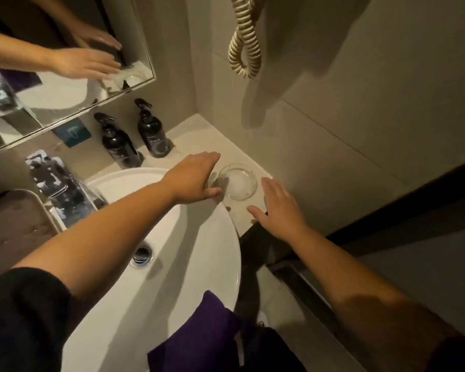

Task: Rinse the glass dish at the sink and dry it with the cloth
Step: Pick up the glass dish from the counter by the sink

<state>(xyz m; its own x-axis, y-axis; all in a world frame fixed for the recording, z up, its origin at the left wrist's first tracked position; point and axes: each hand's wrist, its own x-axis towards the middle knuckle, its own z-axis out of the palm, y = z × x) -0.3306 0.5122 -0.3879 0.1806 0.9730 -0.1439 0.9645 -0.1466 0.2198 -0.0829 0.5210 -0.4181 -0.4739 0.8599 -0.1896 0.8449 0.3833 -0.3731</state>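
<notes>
Clear round glass dish sits upright on the counter, beside the white sink.

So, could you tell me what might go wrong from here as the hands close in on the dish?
The glass dish sits near the counter's front edge, so a fumbled lift by the left hand or right hand might knock it off. The purple cloth drapes over the sink rim and could slip.

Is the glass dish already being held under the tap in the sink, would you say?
No, the glass dish sits on the counter beside the sink, between the open left hand and right hand.
</notes>
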